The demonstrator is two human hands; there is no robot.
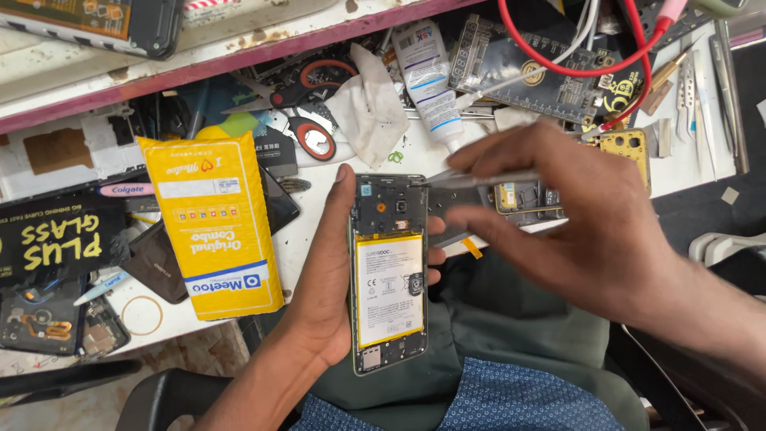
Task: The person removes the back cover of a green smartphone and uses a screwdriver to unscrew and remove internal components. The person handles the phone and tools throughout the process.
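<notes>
Clutter crowds the far left of the desk (319, 231): dark circuit boards and a black packet, then a yellow padded envelope (214, 227) lying flat, with red-handled scissors (315, 108) and a crumpled white cloth (369, 104) beyond it. Just right of the envelope, the left hand (331, 279) cradles an opened phone (388, 271) from beneath, palm under its back, thumb along the left edge and fingertips curling round the right edge. The phone sits over the person's lap at the near edge of the desk, its rear cover off, a yellow-bordered battery (389, 289) filling the middle and the dark camera section at the far end. A white glue tube (427, 80) lies further off, nozzle pointing toward the phone. Right of the phone, the right hand (590, 219) is closed in a pinch on a slim metal tool (479, 179), probably tweezers, though blur hides the tip. The tool points left, its end at the phone's far right corner beside the camera section. Doing this well seems to call for a firm grip under the phone, the tool held low and nearly flat, and light pressure kept off the battery. Beyond, red cables (574, 68) loop over a black board.
</notes>
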